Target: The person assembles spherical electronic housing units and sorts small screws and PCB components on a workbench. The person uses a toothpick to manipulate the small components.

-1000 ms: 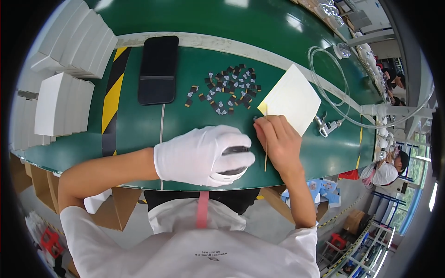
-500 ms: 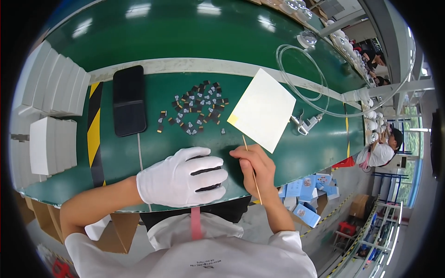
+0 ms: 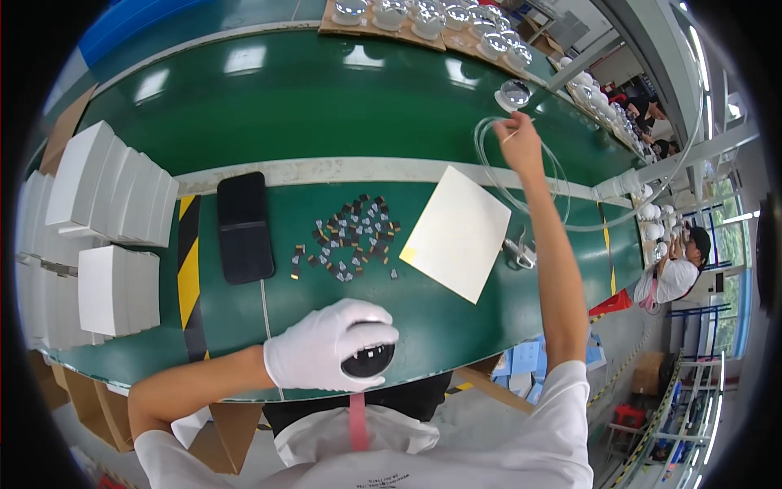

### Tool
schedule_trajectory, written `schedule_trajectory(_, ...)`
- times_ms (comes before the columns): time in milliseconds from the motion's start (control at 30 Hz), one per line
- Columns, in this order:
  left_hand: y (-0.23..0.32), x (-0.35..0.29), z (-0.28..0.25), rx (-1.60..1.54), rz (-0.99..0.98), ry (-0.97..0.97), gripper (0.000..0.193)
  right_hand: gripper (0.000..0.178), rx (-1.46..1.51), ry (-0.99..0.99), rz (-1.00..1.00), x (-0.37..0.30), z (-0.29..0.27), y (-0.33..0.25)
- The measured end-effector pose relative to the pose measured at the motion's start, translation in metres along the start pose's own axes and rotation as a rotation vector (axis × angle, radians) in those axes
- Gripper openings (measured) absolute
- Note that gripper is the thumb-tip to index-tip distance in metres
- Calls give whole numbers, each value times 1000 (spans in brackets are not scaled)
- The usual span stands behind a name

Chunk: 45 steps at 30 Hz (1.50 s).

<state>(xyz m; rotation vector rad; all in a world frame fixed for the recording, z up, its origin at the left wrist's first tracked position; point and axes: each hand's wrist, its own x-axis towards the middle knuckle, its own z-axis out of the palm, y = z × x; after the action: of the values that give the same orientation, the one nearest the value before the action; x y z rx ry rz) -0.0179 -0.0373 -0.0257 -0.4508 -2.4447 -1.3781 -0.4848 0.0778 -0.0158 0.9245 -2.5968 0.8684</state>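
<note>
My left hand [image 3: 322, 346], in a white glove, is closed around a round, glossy black part [image 3: 371, 360] near the bench's front edge. My bare right hand [image 3: 519, 147] is stretched far out over the coiled clear hose, with a thin wooden stick [image 3: 507, 138] pinched in its fingers. Just beyond those fingers a clear dome with a pale rim [image 3: 514, 94] rests on the green belt. Between the arms lie many small black cards [image 3: 352, 236] with gold contacts, loosely spread. A pale square sheet [image 3: 456, 236] is to their right.
Stacked white boxes [image 3: 118, 289] stand at the left, beside a black folded case [image 3: 245, 228]. A metal air gun [image 3: 521, 253] lies right of the sheet, under my forearm. Domes on cardboard trays [image 3: 464, 41] line the far side. A co-worker [image 3: 678, 273] sits at the right.
My right hand has swung from the bench front out to the far right, near the dome. My left hand has turned, so the black part shows. The whole view has shifted.
</note>
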Motion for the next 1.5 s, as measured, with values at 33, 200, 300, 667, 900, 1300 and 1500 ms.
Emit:
schedule_trajectory(33,-1,0,2,46,51,19,54,68,-89,15,98,29,6,17)
schedule_trajectory(200,0,1,0,93,96,26,40,106,-158,-33,286,99,27,65)
schedule_trajectory(300,-3,6,-2,14,109,-12,36,120,-80,38,316,122,47,100)
schedule_trajectory(667,-3,3,-19,-92,-30,-54,55,113,-100,128,250,148,79,59)
schedule_trajectory(900,-1,-3,-14,5,-14,-52,78,97,422,-30,125,89,16,-32)
schedule_trajectory(1300,28,16,-26,163,-83,112,47,92,907,-270,100,-209,-54,-102)
schedule_trajectory(1500,47,12,-2,297,-227,-74,64,108,758,-299,76,-293,-74,-98)
